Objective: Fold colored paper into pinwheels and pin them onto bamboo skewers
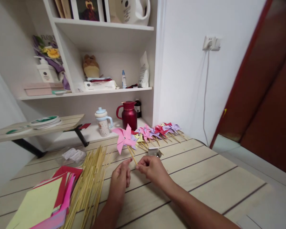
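Two hands work at the table (205, 178): the left hand (120, 179) and the right hand (152, 168), with one pink pinwheel (124, 137) between them. One row of finished pinwheels (157, 131) lies toward the table's far edge (too overlapped to count exactly). One heap of sticks (90, 181) and one stack of paper (50, 197) sit at the near left corner. One red jug (128, 115) and one cup (103, 122) stand beyond the far edge.

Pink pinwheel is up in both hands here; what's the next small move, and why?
Probably lay the pink pinwheel beside the row of finished pinwheels. It looks assembled, its stick pinched by the right hand and left hand, and the row lies just behind it.
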Motion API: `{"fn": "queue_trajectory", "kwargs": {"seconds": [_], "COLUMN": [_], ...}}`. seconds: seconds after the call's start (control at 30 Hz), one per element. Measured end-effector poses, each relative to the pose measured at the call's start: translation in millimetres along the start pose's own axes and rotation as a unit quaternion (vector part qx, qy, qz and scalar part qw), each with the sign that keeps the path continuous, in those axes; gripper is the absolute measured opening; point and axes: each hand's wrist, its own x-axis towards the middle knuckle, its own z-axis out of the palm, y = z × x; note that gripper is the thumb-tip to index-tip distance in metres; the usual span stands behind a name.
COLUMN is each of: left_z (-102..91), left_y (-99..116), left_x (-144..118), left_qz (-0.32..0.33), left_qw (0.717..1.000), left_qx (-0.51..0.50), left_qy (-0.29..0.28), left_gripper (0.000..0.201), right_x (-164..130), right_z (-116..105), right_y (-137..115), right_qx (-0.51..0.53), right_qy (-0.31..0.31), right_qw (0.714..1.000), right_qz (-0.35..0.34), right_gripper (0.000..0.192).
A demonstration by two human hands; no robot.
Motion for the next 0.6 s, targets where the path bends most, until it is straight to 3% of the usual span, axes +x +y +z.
{"fn": "queue_trajectory", "kwargs": {"seconds": [0.2,0.4,0.5,0.6], "left_z": [-1.6,-0.2,0.8,0.6], "left_y": [-0.4,-0.8,-0.6,-1.4], "left_x": [2.9,5.2,6.4,7.8], "left_qz": [0.016,0.015,0.01,0.009], "left_qw": [0.997,0.996,0.996,0.995], "left_qx": [0.056,0.066,0.079,0.09], "left_qy": [0.043,0.049,0.045,0.045], "left_gripper": [0.069,0.068,0.071,0.071], "right_x": [23.3,50.5,56.9,62.0], "right_z": [-55.5,-123.6,-134.7,-131.6], "right_y": [5.7,43.1,62.5,76.5], "right_qx": [-0.067,-0.16,-0.201,-0.228], "right_qy": [0.091,0.129,0.098,0.058], "right_qw": [0.994,0.972,0.959,0.949], "right_qz": [0.016,0.114,0.172,0.21], "right_gripper": [0.018,0.016,0.018,0.027]}}
